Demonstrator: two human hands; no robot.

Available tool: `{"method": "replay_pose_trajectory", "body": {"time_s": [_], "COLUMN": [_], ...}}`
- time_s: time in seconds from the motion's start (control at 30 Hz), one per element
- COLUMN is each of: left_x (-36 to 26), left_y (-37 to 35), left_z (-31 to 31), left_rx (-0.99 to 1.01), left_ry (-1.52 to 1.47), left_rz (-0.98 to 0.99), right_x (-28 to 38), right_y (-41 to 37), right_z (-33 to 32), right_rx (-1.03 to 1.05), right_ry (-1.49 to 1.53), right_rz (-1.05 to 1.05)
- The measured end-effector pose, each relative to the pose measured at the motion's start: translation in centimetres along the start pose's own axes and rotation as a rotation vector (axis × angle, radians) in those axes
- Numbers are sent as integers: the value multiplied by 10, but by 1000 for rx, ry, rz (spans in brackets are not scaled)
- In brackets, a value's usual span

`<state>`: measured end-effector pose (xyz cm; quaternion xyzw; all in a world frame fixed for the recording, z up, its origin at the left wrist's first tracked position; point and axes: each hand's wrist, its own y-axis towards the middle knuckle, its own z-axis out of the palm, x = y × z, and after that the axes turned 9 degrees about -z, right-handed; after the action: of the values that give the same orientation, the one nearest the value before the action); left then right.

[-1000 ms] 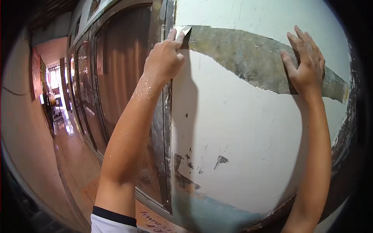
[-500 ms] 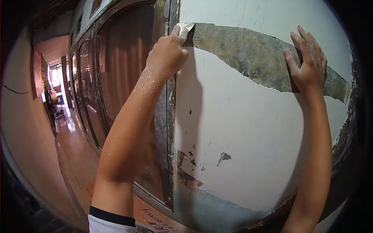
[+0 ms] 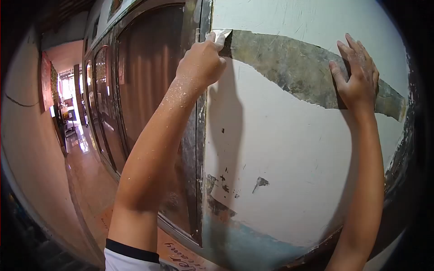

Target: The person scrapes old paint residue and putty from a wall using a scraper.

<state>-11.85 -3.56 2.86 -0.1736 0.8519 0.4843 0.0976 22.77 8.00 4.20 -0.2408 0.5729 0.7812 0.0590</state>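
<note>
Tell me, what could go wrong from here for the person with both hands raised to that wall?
First, the left hand holds a thin pale piece with a pointed corner; if it slipped, it might nick that hand or scratch the dark frame beside it. Second, the pale coating has ragged edges along the grey patch, so more could chip off. Third, white specks dot the left forearm, so falling bits might reach the face.

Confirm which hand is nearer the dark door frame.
Left. The left hand overlaps the dark door frame in view; the right hand is well to its right, over the gray strip toward its far end.
</note>
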Motion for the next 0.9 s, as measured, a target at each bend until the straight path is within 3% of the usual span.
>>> {"method": "replay_pose_trajectory", "body": {"time_s": [0.07,0.13,0.2,0.27,0.37,0.47,0.6,0.63,0.8,0.9], "left_x": [8,-3,-9,-6,-5,-15,-15,-17,-20,-23], "left_y": [2,-1,0,-3,-5,-2,-5,-2,-8,-3], "left_z": [19,7,-4,2,10,0,2,-5,1,1], "left_rx": [-238,-215,-41,-47,-213,-40,-149,-46,-140,-74], "left_ry": [-66,-54,-58,-66,-73,-27,-51,-25,-57,-21], "left_rz": [213,178,44,61,230,89,210,141,238,175], "right_x": [0,-1,1,1,0,1,-1,1,0,0], "right_y": [1,1,1,0,1,1,0,1,2,1], "right_z": [-3,-2,-3,-3,-2,-3,-2,-3,-5,-1], "right_rx": [4,-4,4,8,17,25,-5,-6,-19,-13], "right_ry": [26,28,29,30,10,26,38,34,51,32], "right_rz": [5,-1,14,13,10,30,8,14,11,10]}}
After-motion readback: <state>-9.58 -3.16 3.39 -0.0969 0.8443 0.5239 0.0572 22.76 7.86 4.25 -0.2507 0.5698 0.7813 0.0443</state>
